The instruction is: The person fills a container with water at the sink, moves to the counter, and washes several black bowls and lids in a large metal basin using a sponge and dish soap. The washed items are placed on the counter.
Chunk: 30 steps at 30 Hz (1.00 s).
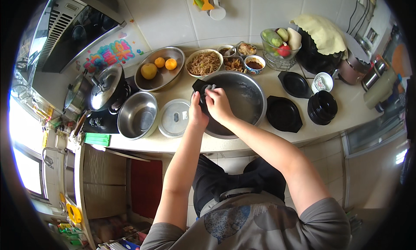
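Note:
My left hand [197, 113] grips a black handled tray [199, 84] by its side, holding it tilted over the left part of a large metal basin [264, 104]. Pinched in my right hand [219, 104] is a grey scrubbing pad or cloth [210, 87], pressed against the tray's face. My hands hide much of the tray. The basin seems to hold some water. To its right, two more black trays, one nearer [283, 114] and one farther back [294, 84], lie on the counter beside stacked black bowls [322, 107] and a white patterned cup [322, 82].
Left of the basin are a round translucent lid [175, 121], a deep steel bowl [138, 115] and a lidded pan [107, 87] on the stove. Behind stand a steel dish of fruit [156, 79], a bowl of shredded food [204, 63] and a glass vegetable bowl [281, 52].

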Available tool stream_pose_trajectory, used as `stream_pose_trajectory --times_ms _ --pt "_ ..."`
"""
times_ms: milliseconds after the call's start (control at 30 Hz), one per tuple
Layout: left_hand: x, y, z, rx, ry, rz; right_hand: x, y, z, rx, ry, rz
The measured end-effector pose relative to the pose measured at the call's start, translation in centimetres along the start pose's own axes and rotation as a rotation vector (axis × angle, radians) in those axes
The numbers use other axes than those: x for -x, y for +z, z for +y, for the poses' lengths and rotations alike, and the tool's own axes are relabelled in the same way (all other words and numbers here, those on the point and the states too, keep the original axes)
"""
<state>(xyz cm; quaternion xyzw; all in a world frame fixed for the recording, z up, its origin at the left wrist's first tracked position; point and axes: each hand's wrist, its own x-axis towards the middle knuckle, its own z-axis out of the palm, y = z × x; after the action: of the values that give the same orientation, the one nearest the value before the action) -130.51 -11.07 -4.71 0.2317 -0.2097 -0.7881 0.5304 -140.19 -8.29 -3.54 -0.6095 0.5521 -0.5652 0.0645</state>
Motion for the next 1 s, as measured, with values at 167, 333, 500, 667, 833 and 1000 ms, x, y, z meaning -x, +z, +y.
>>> stream_pose_trajectory --times_ms 167,333,500,667,833,1000 --pt "0.3 0.7 -0.1 -0.065 0.067 0.094 0.7 -3.7 -0.6 -0.176 -0.183 -0.264" --pt "1.3 2.2 0.3 -0.072 0.135 0.073 1.5 -7.0 2.1 -0.078 -0.060 -0.662" --pt "1.5 2.4 -0.1 -0.033 0.139 0.105 0.3 -6.7 5.1 0.665 0.426 -0.805" --pt "1.6 3.1 -0.2 0.012 0.146 0.021 -2.5 -5.4 6.9 0.357 0.766 -0.561" --pt "2.1 3.1 1.1 -0.078 0.290 0.014 0.3 -4.5 2.0 0.337 0.470 -0.438" --pt "3.6 5.8 4.0 -0.391 0.494 -0.051 0.6 -6.8 -0.7 0.444 0.454 -0.525"
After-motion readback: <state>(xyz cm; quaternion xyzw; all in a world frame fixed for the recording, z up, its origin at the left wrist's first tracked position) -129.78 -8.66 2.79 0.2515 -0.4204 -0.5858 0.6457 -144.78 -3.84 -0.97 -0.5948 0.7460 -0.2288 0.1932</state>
